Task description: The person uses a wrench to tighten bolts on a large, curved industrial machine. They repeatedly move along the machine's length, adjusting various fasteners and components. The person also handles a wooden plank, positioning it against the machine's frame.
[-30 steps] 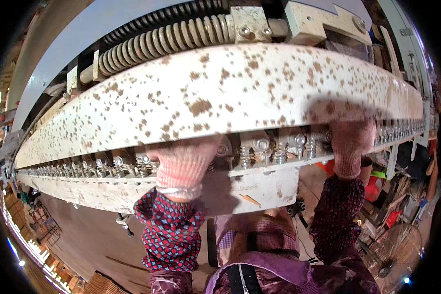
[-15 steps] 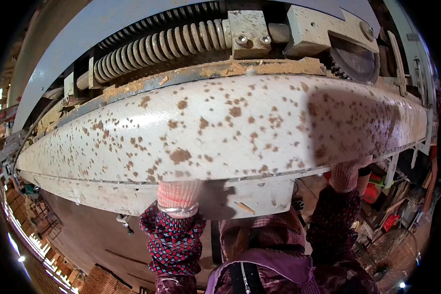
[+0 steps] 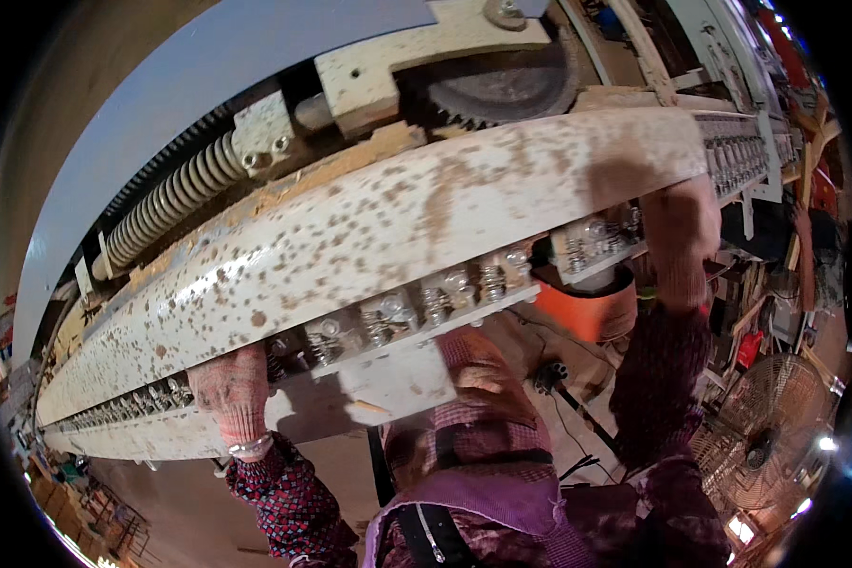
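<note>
Two gloved hands, left hand (image 3: 232, 393), right hand (image 3: 680, 232), speckled sheet (image 3: 398, 227)

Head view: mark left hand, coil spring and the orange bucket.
left hand (image 3: 232, 393): head view, back of the gloved hand under the speckled board.
coil spring (image 3: 170, 199): head view, middle of the coils.
orange bucket (image 3: 592, 308): head view, its front wall.

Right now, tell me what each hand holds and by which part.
Both gloved hands grip the long speckled board by its near lower edge: the left hand toward its left end, the right hand near its right end, above the row of bolts and springs.
</note>
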Demonstrator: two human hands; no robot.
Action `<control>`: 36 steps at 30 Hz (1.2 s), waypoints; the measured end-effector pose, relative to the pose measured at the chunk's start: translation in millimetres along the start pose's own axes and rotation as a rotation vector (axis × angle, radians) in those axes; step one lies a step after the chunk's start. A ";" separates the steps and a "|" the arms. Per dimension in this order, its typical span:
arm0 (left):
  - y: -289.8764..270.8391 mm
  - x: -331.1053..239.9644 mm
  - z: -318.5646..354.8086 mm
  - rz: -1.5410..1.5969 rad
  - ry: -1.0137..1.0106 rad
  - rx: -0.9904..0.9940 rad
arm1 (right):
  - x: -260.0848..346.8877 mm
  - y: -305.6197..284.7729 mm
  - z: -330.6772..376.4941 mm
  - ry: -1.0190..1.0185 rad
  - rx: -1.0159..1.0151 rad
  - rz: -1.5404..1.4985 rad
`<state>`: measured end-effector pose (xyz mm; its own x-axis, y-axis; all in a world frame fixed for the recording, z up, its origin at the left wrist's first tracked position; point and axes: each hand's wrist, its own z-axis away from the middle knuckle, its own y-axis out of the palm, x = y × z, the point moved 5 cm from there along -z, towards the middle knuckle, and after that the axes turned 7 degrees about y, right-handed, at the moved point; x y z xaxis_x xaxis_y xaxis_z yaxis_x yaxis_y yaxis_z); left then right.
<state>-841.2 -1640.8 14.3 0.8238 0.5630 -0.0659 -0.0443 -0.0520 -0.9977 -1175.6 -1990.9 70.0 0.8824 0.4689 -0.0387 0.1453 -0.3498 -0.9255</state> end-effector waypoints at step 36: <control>17.6 -3.0 6.4 -0.122 0.163 -0.165 | -103.0 144.2 -13.7 -0.062 0.306 0.394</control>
<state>-848.0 -1638.2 -3.1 0.8981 0.4339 0.0714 0.1425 -0.1335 -0.9807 -1239.4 -2100.8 -54.3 0.8139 0.3998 -0.4215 -0.3397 -0.2610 -0.9036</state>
